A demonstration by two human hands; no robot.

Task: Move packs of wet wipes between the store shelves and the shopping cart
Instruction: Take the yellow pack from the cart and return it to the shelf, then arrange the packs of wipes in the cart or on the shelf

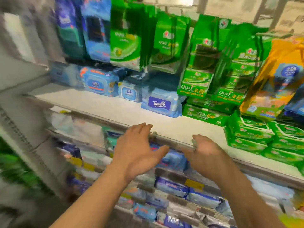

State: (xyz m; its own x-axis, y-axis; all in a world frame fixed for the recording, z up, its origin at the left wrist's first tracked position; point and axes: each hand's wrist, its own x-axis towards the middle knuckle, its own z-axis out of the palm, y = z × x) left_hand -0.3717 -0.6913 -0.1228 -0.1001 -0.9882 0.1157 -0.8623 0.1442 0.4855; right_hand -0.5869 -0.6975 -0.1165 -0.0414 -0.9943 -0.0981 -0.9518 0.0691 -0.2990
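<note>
Above the shelf edge (172, 140), my left hand (138, 150) and right hand (206, 153) reach forward side by side, fingers spread and holding nothing, I judge to take a pack between them. Likeliest is the blue Tempo pack (162, 104) (lying flat just beyond), with stacked green packs (205, 115) touching its right side.

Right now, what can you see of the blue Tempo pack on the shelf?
The light-blue soft plastic Tempo wipes pack lies flat on the white shelf board, its dark-blue label with white lettering facing forward. Its right edge meets the stacked green packs; a smaller blue-white pack sits at its left. Neither hand touches it.
</note>
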